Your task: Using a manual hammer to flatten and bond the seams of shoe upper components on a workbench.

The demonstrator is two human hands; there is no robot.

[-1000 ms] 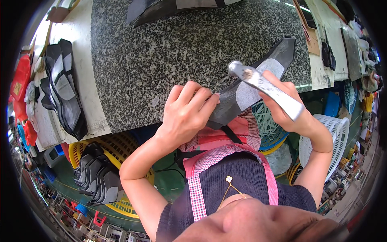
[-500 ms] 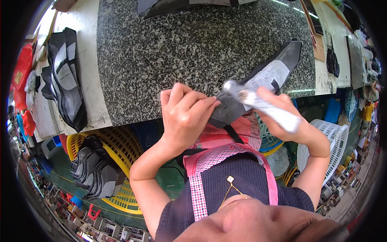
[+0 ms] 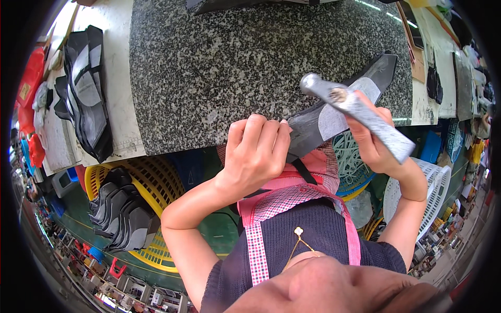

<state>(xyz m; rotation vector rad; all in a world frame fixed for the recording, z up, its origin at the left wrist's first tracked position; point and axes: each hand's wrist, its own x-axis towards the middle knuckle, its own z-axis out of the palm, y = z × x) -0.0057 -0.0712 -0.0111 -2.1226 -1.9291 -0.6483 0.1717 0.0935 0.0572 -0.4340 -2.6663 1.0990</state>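
A long dark grey piece point(image 3: 307, 129) of sheet material, with a lighter grey rounded patch, lies slantwise along the near right edge of the speckled stone slab point(image 3: 219, 68). My left hand point(image 3: 259, 148) is closed on its left end, fingertips at the edge of the piece. A metal hammer point(image 3: 373, 122) is in my right hand point(image 3: 377, 143), whose fingers wrap around its handle. The hammer head hangs above the piece and hides part of the patch; most of the handle is hidden behind the head and fingers.
Similar dark pieces point(image 3: 86, 96) lie stacked on the pale tabletop at left. More sit in a yellow basket point(image 3: 162, 203) below. To the right stands a white basket point(image 3: 436, 180), near a tangle of pale strips point(image 3: 350, 156). Another dark piece point(image 3: 224, 5) rests at the far edge.
The hammer has moved up and to the right and looks less blurred. My left hand has shifted slightly right along the piece, its fingers now closer together.
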